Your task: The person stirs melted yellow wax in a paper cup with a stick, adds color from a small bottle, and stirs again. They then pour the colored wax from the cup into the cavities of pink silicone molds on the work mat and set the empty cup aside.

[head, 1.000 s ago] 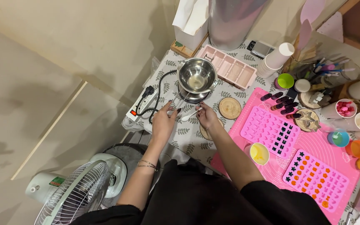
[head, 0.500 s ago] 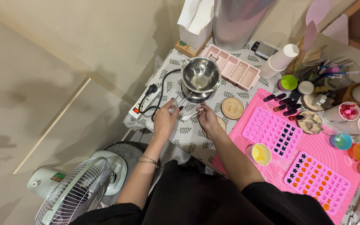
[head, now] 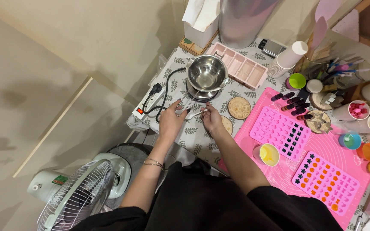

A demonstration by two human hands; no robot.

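Head view looks straight down at a table [head: 193, 137] with a leaf-print cloth. The left hand [head: 171, 121] is curled around the wire handle of the steel pot [head: 206, 73], which sits on a small hot plate at the table's far-left part, just past both hands. The right hand [head: 211, 118] is pinched shut on a white spoon [head: 195, 114], held low between the two hands, just in front of the pot. Right of that there's a round wooden coaster [head: 239, 108], then a pink mat [head: 322, 141] with a pink silicone mould [head: 281, 132] and a small yellow cup [head: 269, 154]. A white fan [head: 80, 194] stands on the floor to the left.
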